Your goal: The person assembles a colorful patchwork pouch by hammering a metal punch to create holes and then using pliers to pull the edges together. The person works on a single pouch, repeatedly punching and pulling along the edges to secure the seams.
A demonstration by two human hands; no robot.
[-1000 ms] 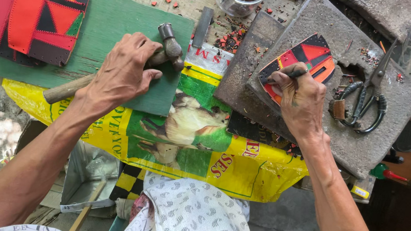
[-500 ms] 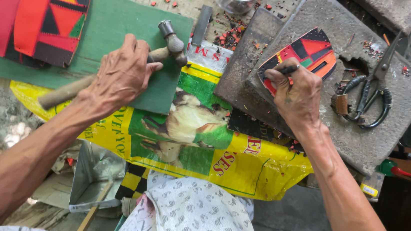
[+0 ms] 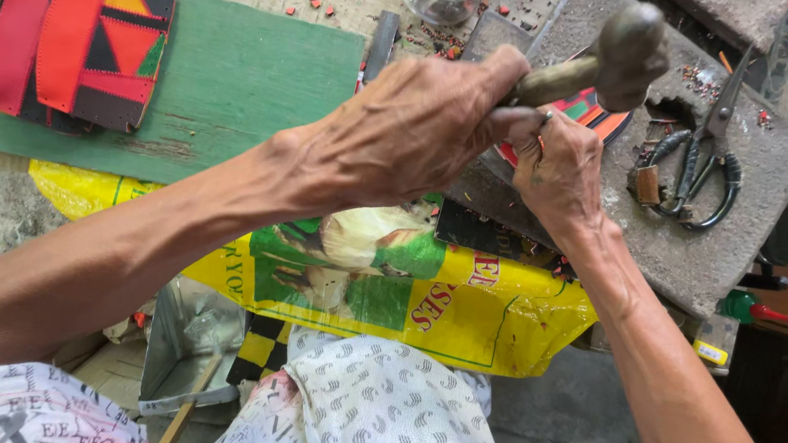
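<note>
While your left hand [image 3: 423, 123] wraps tight round hammer [image 3: 612, 59], head poised above work, your right hand [image 3: 558, 165] pinches slim punch, barely visible, upright on red-black leather piece [image 3: 597, 116] atop stone slab [image 3: 700, 241]. Scissors [image 3: 704, 155] at slab's 3 o'clock, within reach.

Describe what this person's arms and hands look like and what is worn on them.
Both forearms are bare, lean and sinewy, with raised veins and creased knuckles on the left hand and right hand. No gloves or watch. A short white sleeve with dark lettering shows at the left arm.
</note>
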